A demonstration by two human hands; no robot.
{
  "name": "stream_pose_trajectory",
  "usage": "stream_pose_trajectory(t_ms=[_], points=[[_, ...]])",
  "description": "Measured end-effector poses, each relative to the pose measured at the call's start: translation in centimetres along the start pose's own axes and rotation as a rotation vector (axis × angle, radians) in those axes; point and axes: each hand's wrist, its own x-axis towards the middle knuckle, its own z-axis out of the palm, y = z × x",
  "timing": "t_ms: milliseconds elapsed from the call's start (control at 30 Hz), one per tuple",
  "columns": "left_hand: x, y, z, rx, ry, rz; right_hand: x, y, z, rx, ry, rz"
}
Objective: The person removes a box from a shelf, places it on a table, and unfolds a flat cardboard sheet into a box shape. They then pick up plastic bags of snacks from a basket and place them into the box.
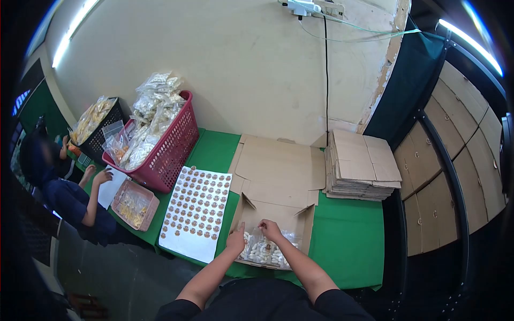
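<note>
An open cardboard box (pixel 278 211) lies in front of me, its lid folded back toward the wall. Clear plastic bags of small white pieces (pixel 262 250) fill the near part of it. My left hand (pixel 235 238) is at the box's left side, a finger stretched out and nothing visible in its grasp. Above the bags, my right hand (pixel 271 230) has its fingers pinched on what looks like the top of a clear plastic bag. A sheet of round brown stickers (pixel 195 208) lies left of the box, with some stickers gone from its lower rows.
Flattened cardboard boxes (pixel 361 163) are stacked at the right. A red basket (pixel 171 152) of filled bags stands at back left, beside a black basket (pixel 115 120) and a pink tray (pixel 150 214). Another person (pixel 75 198) works at far left. Cartons (pixel 428 214) fill the right-hand rack.
</note>
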Motion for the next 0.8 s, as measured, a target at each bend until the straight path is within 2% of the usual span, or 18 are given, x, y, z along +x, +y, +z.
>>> stream_pose_trajectory(t_ms=[267,333,467,533,633,767,800], points=[[0.3,-0.1,3.8,-0.151,-0.033,-0.005,0.3,-0.1,1.2,-0.003,0.046,-0.018],[-0.1,0.6,4.6,0.027,-0.093,-0.068,0.4,-0.4,1.4,0.002,0.05,-0.004],[-1.9,1.4,2.2,-0.037,-0.174,-0.099,0.2,0.1,1.8,-0.01,0.043,-0.008],[-2.1,0.3,2.5,-0.037,-0.109,0.084,0.2,0.2,1.5,-0.002,0.047,-0.029],[-2.8,1.2,1.2,-0.082,-0.06,0.169,0.1,-0.6,0.8,-0.001,0.057,-0.01],[-3.0,1.3,3.1,-0.063,-0.011,0.116,0.6,-1.2,0.9,-0.027,0.063,0.007],[-3.4,1.4,2.8,-0.076,-0.055,0.109,0.6,-1.3,1.0,-0.026,0.064,0.007]])
